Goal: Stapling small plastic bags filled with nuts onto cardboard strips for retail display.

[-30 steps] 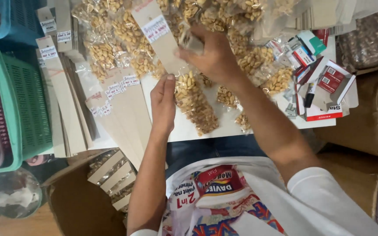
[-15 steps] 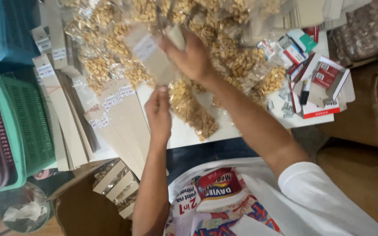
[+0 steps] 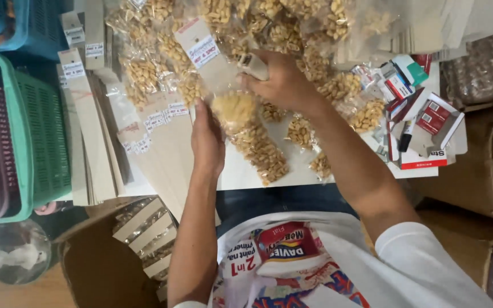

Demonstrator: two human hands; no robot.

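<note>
My left hand (image 3: pixel 207 137) grips the lower edge of a clear packet of nuts (image 3: pixel 232 108) with a brown card header (image 3: pixel 201 48). My right hand (image 3: pixel 283 82) is closed around a small stapler (image 3: pixel 253 65), pressed against the packet near its card top. Both hands are over a white table (image 3: pixel 246 174) strewn with several more nut packets (image 3: pixel 261 151).
Stacks of brown card strips (image 3: pixel 92 142) lie at the left. Green and pink baskets (image 3: pixel 27 131) stand further left. Small red, white and green boxes (image 3: pixel 423 120) sit at the right. A cardboard box (image 3: pixel 106 262) with finished packets stands below the table.
The packet with its card header has come down toward me and my left hand has taken hold of its lower edge. My right hand with the stapler followed to the card top.
</note>
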